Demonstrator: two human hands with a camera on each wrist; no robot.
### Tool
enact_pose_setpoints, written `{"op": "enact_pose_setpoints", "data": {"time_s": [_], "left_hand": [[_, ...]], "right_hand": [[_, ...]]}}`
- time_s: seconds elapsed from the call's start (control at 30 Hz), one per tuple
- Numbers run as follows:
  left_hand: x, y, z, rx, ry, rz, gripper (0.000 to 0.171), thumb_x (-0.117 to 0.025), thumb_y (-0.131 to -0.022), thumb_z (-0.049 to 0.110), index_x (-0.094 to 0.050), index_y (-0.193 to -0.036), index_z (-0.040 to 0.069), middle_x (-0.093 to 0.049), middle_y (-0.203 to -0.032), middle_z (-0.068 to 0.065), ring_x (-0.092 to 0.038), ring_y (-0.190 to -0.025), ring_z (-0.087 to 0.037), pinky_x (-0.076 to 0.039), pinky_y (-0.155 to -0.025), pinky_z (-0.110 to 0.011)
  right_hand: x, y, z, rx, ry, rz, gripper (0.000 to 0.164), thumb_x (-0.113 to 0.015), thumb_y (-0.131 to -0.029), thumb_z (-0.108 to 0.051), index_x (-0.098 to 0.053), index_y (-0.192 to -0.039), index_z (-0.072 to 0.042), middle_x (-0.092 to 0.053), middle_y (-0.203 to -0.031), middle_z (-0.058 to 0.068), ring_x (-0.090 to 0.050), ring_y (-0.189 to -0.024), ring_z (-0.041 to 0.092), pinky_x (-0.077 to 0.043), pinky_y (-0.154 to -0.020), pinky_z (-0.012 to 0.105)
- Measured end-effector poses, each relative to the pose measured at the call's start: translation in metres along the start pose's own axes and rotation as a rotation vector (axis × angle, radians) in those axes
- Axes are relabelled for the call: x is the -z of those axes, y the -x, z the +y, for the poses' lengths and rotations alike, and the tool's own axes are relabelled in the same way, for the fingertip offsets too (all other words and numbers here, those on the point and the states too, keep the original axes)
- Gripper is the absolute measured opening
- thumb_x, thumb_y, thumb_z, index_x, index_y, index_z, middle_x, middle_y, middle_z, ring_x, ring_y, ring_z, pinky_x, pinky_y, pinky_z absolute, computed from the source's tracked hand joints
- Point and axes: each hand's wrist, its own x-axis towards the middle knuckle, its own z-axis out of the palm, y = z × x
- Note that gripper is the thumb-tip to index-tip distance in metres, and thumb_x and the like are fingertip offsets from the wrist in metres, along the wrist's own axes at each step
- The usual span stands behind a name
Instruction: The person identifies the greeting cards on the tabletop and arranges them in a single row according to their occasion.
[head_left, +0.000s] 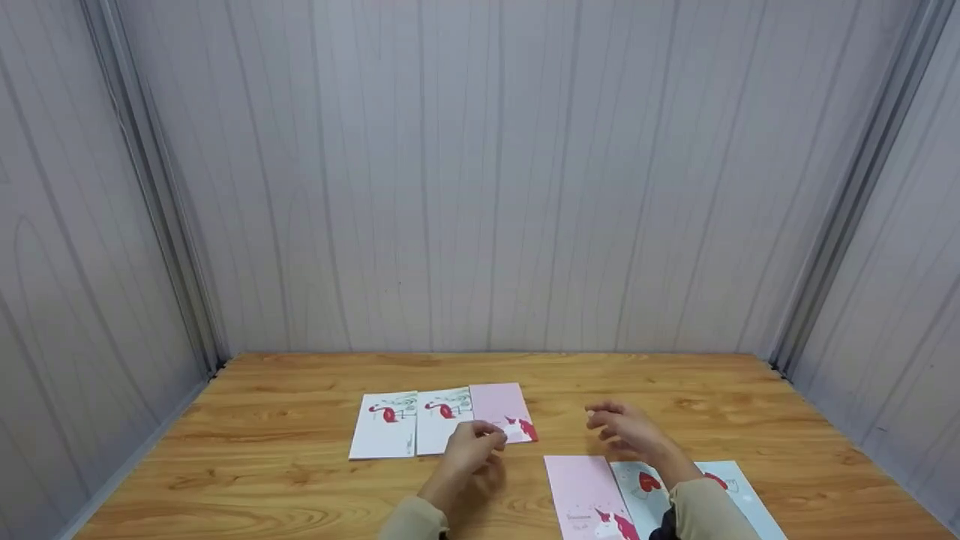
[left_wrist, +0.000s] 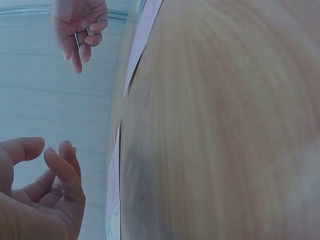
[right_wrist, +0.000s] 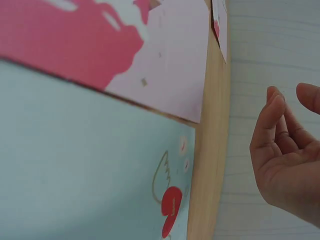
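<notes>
My left hand (head_left: 466,452) hovers over the near edges of a row of cards or thin booklets, its fingers loosely bent with nothing between them. In that row lie a white flamingo card (head_left: 382,435), a second flamingo card (head_left: 435,433) and a pink unicorn card (head_left: 496,403). My right hand (head_left: 634,433) is raised above the nearer row, fingers loosely bent and holding nothing. Below it lie another pink unicorn card (head_left: 577,484) and a pale blue card with a red winged heart (right_wrist: 75,150). A second pale blue card (head_left: 742,495) is partly hidden by my right forearm.
The cards lie flat on a wood-grain table (head_left: 277,420). Pale panelled walls (head_left: 480,187) enclose its back and both sides. The nearer row sits to the right of the farther row, with bare wood between them.
</notes>
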Motion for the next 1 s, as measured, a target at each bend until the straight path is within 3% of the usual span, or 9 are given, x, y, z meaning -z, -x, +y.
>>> {"op": "enact_pose_setpoints", "data": {"time_s": [0.43,0.67,0.83,1.0], "left_hand": [[-0.023,0.000,-0.005,-0.025,-0.039,-0.039,0.009,-0.060,-0.084,0.007,-0.062,-0.090,0.000,-0.057,-0.074,-0.005,-0.056,-0.058,-0.016,-0.046,-0.048,-0.024],[-0.031,-0.004,-0.007,-0.076,-0.155,-0.045,0.004,-0.062,-0.082,0.005,-0.062,-0.083,0.001,-0.058,-0.065,-0.007,-0.052,-0.050,-0.013,-0.043,-0.044,-0.021],[-0.039,-0.009,-0.008,-0.099,-0.195,-0.031,0.004,-0.064,-0.080,0.003,-0.062,-0.079,0.000,-0.056,-0.060,-0.004,-0.050,-0.046,-0.009,-0.038,-0.041,-0.017],[-0.046,-0.009,-0.005,-0.118,-0.267,0.001,0.005,-0.068,-0.077,0.005,-0.064,-0.078,0.002,-0.055,-0.063,-0.001,-0.052,-0.052,-0.010,-0.042,-0.048,-0.021]], "right_hand": [[0.017,0.003,0.015,-0.056,0.067,-0.020,0.031,-0.057,-0.087,-0.015,-0.055,-0.113,0.003,-0.058,-0.094,0.008,-0.051,-0.078,0.020,-0.046,-0.065,0.031],[0.024,0.004,0.023,-0.086,0.118,-0.070,0.026,-0.059,-0.086,-0.012,-0.058,-0.106,0.004,-0.062,-0.085,0.006,-0.057,-0.070,0.015,-0.045,-0.060,0.027],[0.025,0.004,0.027,-0.113,0.157,-0.079,0.019,-0.061,-0.084,-0.010,-0.061,-0.099,0.001,-0.062,-0.081,0.004,-0.051,-0.062,0.013,-0.043,-0.056,0.024],[0.025,0.005,0.028,-0.101,0.191,-0.108,0.021,-0.064,-0.081,-0.010,-0.061,-0.097,0.001,-0.056,-0.078,0.003,-0.047,-0.058,0.011,-0.041,-0.054,0.023]]}}
